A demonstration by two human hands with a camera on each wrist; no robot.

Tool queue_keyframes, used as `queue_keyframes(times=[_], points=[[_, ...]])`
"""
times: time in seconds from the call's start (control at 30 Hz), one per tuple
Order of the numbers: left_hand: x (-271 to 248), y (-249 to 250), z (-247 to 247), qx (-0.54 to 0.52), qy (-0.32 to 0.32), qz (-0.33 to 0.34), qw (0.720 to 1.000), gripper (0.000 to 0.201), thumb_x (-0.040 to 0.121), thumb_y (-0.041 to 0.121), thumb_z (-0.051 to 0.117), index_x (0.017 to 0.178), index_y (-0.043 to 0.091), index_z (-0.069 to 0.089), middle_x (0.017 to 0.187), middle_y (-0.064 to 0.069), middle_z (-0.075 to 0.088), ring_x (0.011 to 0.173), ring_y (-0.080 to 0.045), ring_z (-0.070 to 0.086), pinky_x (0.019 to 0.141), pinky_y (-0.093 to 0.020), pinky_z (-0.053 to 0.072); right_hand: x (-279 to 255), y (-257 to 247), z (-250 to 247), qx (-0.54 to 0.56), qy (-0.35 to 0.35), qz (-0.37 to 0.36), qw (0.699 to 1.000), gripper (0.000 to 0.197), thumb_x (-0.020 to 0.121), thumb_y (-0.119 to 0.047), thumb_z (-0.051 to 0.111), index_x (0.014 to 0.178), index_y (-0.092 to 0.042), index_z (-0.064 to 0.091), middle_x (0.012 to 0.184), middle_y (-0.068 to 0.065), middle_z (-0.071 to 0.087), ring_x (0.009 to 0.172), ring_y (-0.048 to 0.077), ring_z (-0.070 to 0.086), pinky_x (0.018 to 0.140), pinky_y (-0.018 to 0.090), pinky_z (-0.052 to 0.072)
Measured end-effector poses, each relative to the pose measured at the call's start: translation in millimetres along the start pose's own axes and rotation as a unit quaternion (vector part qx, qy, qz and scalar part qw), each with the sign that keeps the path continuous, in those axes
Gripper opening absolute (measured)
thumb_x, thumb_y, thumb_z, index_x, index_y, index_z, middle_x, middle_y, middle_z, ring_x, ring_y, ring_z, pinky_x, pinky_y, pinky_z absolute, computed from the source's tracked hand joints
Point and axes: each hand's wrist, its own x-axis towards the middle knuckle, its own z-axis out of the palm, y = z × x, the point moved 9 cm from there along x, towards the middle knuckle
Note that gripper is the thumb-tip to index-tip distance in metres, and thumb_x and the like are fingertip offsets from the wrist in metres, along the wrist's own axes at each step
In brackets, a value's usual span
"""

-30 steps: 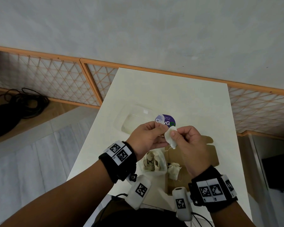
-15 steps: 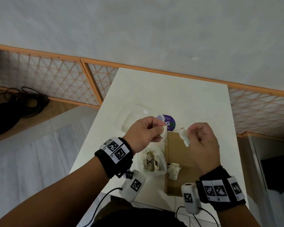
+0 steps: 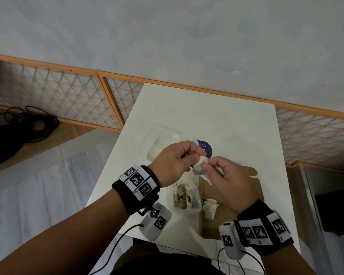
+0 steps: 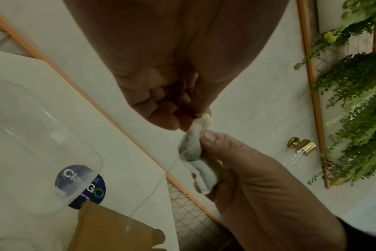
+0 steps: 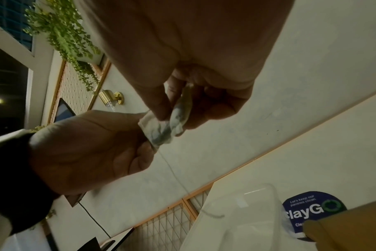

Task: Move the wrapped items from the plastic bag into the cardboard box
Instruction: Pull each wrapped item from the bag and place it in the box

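Note:
A small white wrapped item (image 3: 199, 165) hangs above the table between both hands. My left hand (image 3: 195, 158) pinches its top end (image 4: 201, 118). My right hand (image 3: 207, 168) pinches its lower part with thumb and fingers (image 5: 167, 125) and also holds a white wad (image 4: 204, 176) against the palm. A thin string (image 4: 152, 191) trails down from the item. Below the hands, the clear plastic bag (image 3: 184, 197) holds several more wrapped items. The open cardboard box (image 3: 213, 227) lies right of the bag, with one wrapped item (image 3: 210, 208) in it.
A clear plastic container (image 3: 159, 147) lies on the white table (image 3: 207, 112) beyond the hands, next to a round purple sticker (image 3: 206, 148). Lattice panels (image 3: 58, 96) and a wall stand behind. Cables (image 3: 28, 124) lie on the floor at left.
Half a second ago the hands were apart, each with a white piece. They have come back together and both grip the wrapped item, a little lower and nearer the box.

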Motion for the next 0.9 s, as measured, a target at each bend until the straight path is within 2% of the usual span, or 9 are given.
queue_keyframes(times=[0.1,0.2,0.27,0.33,0.5,0.67,0.8,0.87,0.9], points=[[1,-3,-7,-0.016,0.038,-0.010,0.999,0.015,0.104,0.012,0.057,0.112,0.014,0.070,0.092,0.008,0.072,0.080,-0.005,0.066,0.078,-0.029,0.055,2,3,-7,-0.010,0.036,0.004,0.999,0.012,0.098,-0.015,0.068,0.087,-0.018,0.071,0.074,-0.020,0.068,0.069,0.000,0.061,0.061,0.007,0.042],[0,-11,-4,-0.057,0.036,-0.026,0.997,0.027,0.092,0.031,0.076,0.114,0.019,0.068,0.097,-0.001,0.072,0.084,-0.010,0.067,0.081,-0.034,0.055,0,-1,-11,-0.007,0.043,0.009,0.999,0.011,0.098,-0.017,0.069,0.088,-0.016,0.073,0.079,-0.013,0.072,0.074,0.003,0.065,0.064,0.008,0.045],[-1,-16,8,-0.053,-0.004,-0.031,0.998,0.032,0.087,0.025,0.081,0.114,0.015,0.067,0.094,-0.008,0.070,0.078,-0.011,0.067,0.076,-0.030,0.055,-1,-5,-12,-0.013,0.042,0.005,0.999,0.010,0.097,-0.017,0.069,0.088,-0.016,0.073,0.079,-0.007,0.073,0.075,0.006,0.065,0.064,0.009,0.046],[-2,-18,12,-0.047,-0.019,-0.034,0.998,0.020,0.090,0.014,0.078,0.106,0.014,0.066,0.085,-0.006,0.068,0.072,-0.013,0.069,0.072,-0.032,0.055,-4,-6,-15,-0.029,0.047,0.005,0.998,0.012,0.097,-0.015,0.069,0.085,-0.016,0.071,0.077,-0.007,0.071,0.073,0.005,0.063,0.062,0.008,0.045],[-2,-11,-11,-0.007,0.012,-0.022,1.000,0.007,0.095,0.008,0.072,0.101,0.010,0.070,0.085,-0.004,0.075,0.070,-0.014,0.069,0.075,-0.035,0.056,-10,5,-22,-0.050,0.059,0.034,0.996,0.013,0.096,-0.013,0.070,0.084,-0.015,0.071,0.079,-0.013,0.069,0.073,-0.004,0.061,0.063,0.005,0.043],[8,7,-31,0.049,0.049,0.018,0.997,0.007,0.096,0.012,0.071,0.097,0.018,0.072,0.084,0.008,0.075,0.071,-0.008,0.067,0.074,-0.024,0.055,-16,5,-8,-0.001,-0.034,0.041,0.999,0.013,0.098,-0.011,0.067,0.087,-0.008,0.072,0.078,0.003,0.069,0.068,0.000,0.058,0.062,0.008,0.044],[12,-2,-23,0.101,0.064,0.003,0.993,0.015,0.095,0.023,0.074,0.109,0.020,0.070,0.101,0.012,0.071,0.091,-0.001,0.065,0.082,-0.019,0.048,-17,6,0,0.061,-0.050,0.048,0.996,0.018,0.099,-0.014,0.065,0.088,-0.001,0.070,0.082,0.021,0.066,0.069,0.013,0.055,0.062,0.018,0.046],[7,-7,-26,0.165,0.103,-0.005,0.981,0.023,0.095,0.035,0.071,0.116,0.027,0.064,0.115,0.014,0.067,0.106,-0.003,0.062,0.089,-0.022,0.048,-15,8,-1,0.084,-0.038,0.056,0.994,0.018,0.099,-0.016,0.065,0.090,-0.001,0.071,0.087,0.025,0.066,0.072,0.017,0.056,0.064,0.020,0.047],[2,-4,-29,0.164,0.128,0.001,0.978,0.021,0.096,0.037,0.069,0.114,0.027,0.064,0.113,0.014,0.066,0.105,-0.004,0.062,0.089,-0.024,0.050,-15,10,-1,0.093,-0.032,0.058,0.993,0.019,0.099,-0.018,0.066,0.091,-0.003,0.072,0.088,0.026,0.066,0.073,0.021,0.057,0.066,0.023,0.048]])
